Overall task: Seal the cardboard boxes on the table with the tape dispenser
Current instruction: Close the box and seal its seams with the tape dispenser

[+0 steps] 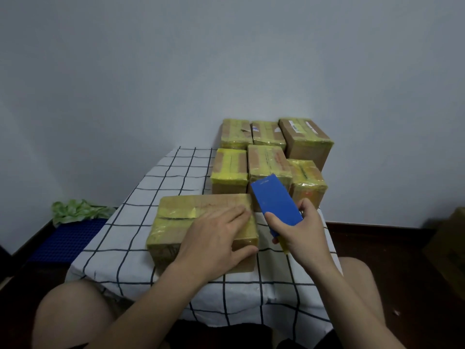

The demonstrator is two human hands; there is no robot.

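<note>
Floor, far left of the left fingers: crumpled green sheet (78, 211) on a blue mat (68, 238) with a dotted texture.

Table draped in a white cloth (161, 177), dark grid lines, creased.

Near cardboard box (186, 215): rectangular, matte brown, glossy yellow tape wrinkled across top and edges. It lies under the left fingers.

Left hand (214, 235): palm down, fingers straight and together, pressing the right end of the box top, thumb over the near edge.

Just right of those fingertips: blue plastic tape dispenser (276, 202), flat-faced, tilted. Right hand (299, 233) curls round its lower end, thumb on the blue face.

Beyond both sets of fingers: six taped boxes (268, 162), packed close.
</note>
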